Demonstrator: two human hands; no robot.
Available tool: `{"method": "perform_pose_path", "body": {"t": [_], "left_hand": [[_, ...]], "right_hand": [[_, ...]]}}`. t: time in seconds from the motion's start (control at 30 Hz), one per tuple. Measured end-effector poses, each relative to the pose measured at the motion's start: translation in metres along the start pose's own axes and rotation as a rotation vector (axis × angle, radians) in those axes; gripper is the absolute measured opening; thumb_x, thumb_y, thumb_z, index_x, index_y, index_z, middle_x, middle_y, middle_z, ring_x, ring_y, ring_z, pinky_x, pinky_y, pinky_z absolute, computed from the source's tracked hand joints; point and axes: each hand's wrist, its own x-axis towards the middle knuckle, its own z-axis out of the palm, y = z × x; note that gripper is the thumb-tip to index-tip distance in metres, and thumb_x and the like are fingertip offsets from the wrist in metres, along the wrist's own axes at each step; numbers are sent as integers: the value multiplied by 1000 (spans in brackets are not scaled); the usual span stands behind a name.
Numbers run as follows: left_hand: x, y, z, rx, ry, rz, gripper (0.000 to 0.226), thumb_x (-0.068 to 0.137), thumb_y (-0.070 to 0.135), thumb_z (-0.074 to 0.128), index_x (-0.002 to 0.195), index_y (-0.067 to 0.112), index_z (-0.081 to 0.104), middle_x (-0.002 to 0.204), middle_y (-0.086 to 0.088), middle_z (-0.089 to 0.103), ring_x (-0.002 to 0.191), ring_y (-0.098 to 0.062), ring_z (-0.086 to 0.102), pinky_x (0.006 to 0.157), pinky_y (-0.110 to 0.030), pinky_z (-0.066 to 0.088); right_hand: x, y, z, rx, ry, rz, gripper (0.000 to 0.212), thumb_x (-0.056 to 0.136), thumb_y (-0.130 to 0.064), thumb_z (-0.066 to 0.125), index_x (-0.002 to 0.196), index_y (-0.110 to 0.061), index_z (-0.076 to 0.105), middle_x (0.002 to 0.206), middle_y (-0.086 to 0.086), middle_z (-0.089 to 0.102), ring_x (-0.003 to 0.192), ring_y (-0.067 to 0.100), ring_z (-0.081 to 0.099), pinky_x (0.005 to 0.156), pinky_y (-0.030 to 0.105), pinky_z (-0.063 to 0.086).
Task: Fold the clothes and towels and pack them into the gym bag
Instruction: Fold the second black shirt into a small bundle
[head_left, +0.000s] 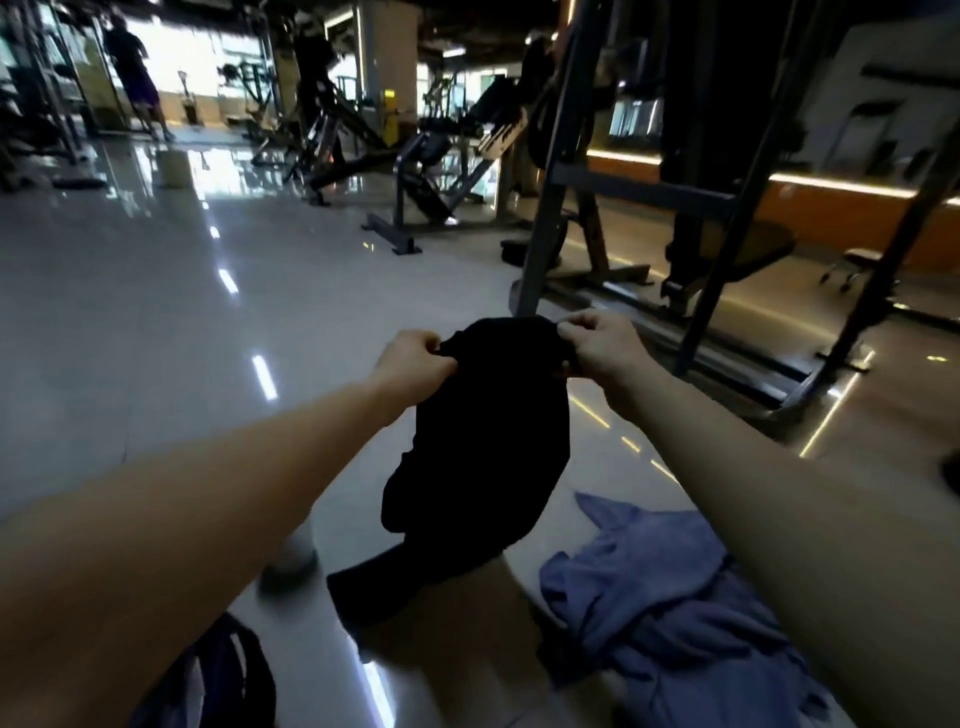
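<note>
Only the head view here, so everything goes off that, and I'm placing stuff relative to the black garment (483, 457).

It hangs in the air in front of the person. The left hand (415, 358) pinches its top edge at one corner and the right hand (602, 348) pinches the other, both sets of fingers curled tight on the fabric. The bottom end trails down toward the person's lap and looks bunched rather than flat.

My take on doing this step well: spread the two hands wider so the top edge goes taut, give it a shake so the lower part drops straight, and only then fold it. Folding it while it's crumpled just gives you a lump that eats up bag space.

Other stuff around:
- The blue cloth (665, 597) lies in a rumpled heap below and right of the black garment, not folded yet.
- What I take for the gym bag (228, 670) sits below and left of it, dark, partly hidden by the left forearm. Can't tell if it's open.
- There's a pale round thing (293, 558) just left of the garment's lower end, too blurry to name.
- A machine frame (550, 208) stands right behind it, so there's not much room to swing forward.
- The shiny floor (156, 312) stretches off to the left, with a person (130, 67) far behind.
</note>
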Motion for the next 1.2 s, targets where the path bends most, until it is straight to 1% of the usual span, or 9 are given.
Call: {"method": "perform_pose_path", "body": {"t": [0.17, 0.37, 0.43, 0.57, 0.63, 0.7, 0.83, 1.03, 1.2], "left_hand": [[-33, 82, -45, -207, 134, 93, 21, 91, 23, 67, 93, 2, 66, 80, -11, 59, 71, -19, 57, 65, -31, 40], [-68, 157, -71, -244, 259, 192, 11, 95, 22, 62, 85, 21, 67, 87, -2, 70, 81, -18, 67, 77, -32, 55], [-78, 168, -74, -259, 206, 209, 15, 96, 17, 62, 83, 23, 67, 88, -4, 71, 85, -19, 69, 81, -33, 57], [-94, 169, -74, -206, 125, 170, 20, 96, 8, 59, 86, 21, 70, 95, -11, 73, 86, -23, 72, 85, -36, 58], [-100, 162, -71, -238, 135, 129, 21, 96, 4, 56, 87, 17, 70, 89, -10, 71, 75, -18, 70, 75, -30, 59], [-104, 152, -69, -284, 150, 73, 19, 97, 5, 57, 88, 15, 70, 81, -7, 69, 63, -12, 66, 62, -22, 56], [-104, 124, -70, -267, 144, 38, 5, 94, 16, 68, 91, 18, 72, 89, -5, 71, 82, -20, 67, 83, -35, 56], [-107, 116, -66, -192, 77, 20, 14, 99, 14, 60, 98, 24, 70, 87, 5, 68, 77, -9, 63, 64, -21, 47], [-107, 108, -69, -197, -132, -78, 9, 99, 14, 62, 100, 19, 70, 95, -3, 70, 84, -15, 66, 70, -26, 50]], "right_hand": [[-43, -83, -41, -93, 139, -159, 23, 105, -12, 47, 92, 1, 62, 90, 20, 58, 80, 34, 60, 69, 48, 56], [-104, -123, -76, -10, 35, -222, 35, 98, -35, 62, 82, -4, 60, 82, 16, 51, 72, 30, 54, 56, 33, 45], [-120, -125, -83, -30, -62, -165, 41, 96, -47, 59, 86, -7, 62, 84, 14, 57, 74, 25, 59, 65, 33, 48], [-128, -118, -106, 74, -192, -63, 65, 78, -73, 56, 111, -18, 64, 120, 11, 66, 111, 30, 62, 100, 43, 49], [-128, -111, -118, 63, -348, -68, 69, 74, -66, 67, 117, -13, 66, 119, 12, 68, 111, 29, 65, 91, 40, 54], [-128, -104, -126, 7, -439, -80, 55, 77, -41, 78, 112, -2, 63, 109, 14, 70, 102, 27, 69, 77, 35, 58], [-120, -91, -128, -39, -364, -40, 9, 93, -3, 62, 102, -6, 61, 95, 13, 68, 83, 20, 72, 66, 30, 59], [-109, -79, -125, 2, -275, 35, 26, 101, -1, 44, 115, -4, 65, 97, 12, 69, 90, 23, 69, 78, 36, 57], [-100, -77, -122, 111, -50, 193, 28, 102, -8, 42, 126, -5, 57, 90, 7, 56, 74, 16, 57, 69, 28, 45]]}}
